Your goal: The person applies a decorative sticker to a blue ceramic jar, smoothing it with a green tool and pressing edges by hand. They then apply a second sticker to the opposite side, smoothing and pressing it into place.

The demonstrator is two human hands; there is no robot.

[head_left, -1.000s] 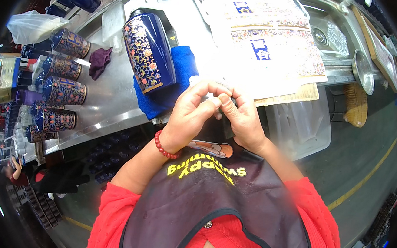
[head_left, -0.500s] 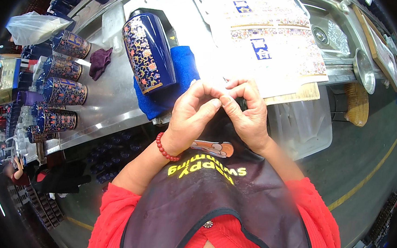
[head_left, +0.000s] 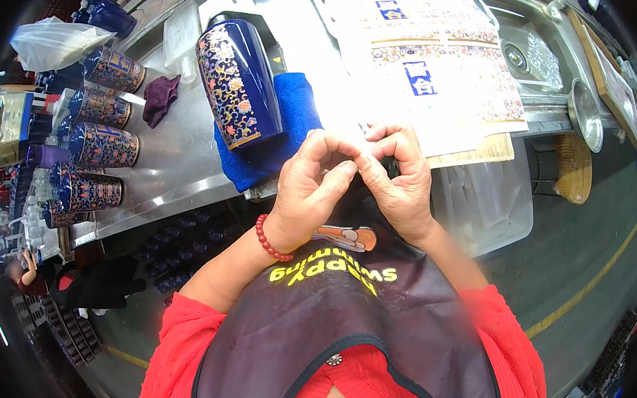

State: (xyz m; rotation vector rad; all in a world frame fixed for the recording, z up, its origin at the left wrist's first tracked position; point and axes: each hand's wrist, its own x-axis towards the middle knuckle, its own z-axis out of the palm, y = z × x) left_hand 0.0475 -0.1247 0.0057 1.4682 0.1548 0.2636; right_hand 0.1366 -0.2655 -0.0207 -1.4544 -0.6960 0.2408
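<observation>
My left hand (head_left: 314, 180) and my right hand (head_left: 397, 179) meet in front of the apron, thumbs and fingertips pinched together. Whatever lies between the fingertips is too small or too pale to make out against the bright sheets. A red bead bracelet (head_left: 267, 238) circles my left wrist. Beyond my left hand, a dark blue bottle (head_left: 239, 84) with a floral and gold pattern lies on a folded blue towel (head_left: 296, 107). Past my right hand are printed decal sheets (head_left: 447, 82) with floral bands and blue labels.
Several patterned blue bottles (head_left: 104, 145) stand at the left of the metal counter (head_left: 169, 153), near a purple cloth (head_left: 161, 100). A clear plastic bin (head_left: 486, 205) sits below the sheets. At the right are a sink (head_left: 528, 55), a metal bowl (head_left: 585, 115) and a wicker stool (head_left: 573, 170).
Both hands stay pinched together in nearly the same place, with only a slight shift of the fingers. The bottle and sheets have not moved.
</observation>
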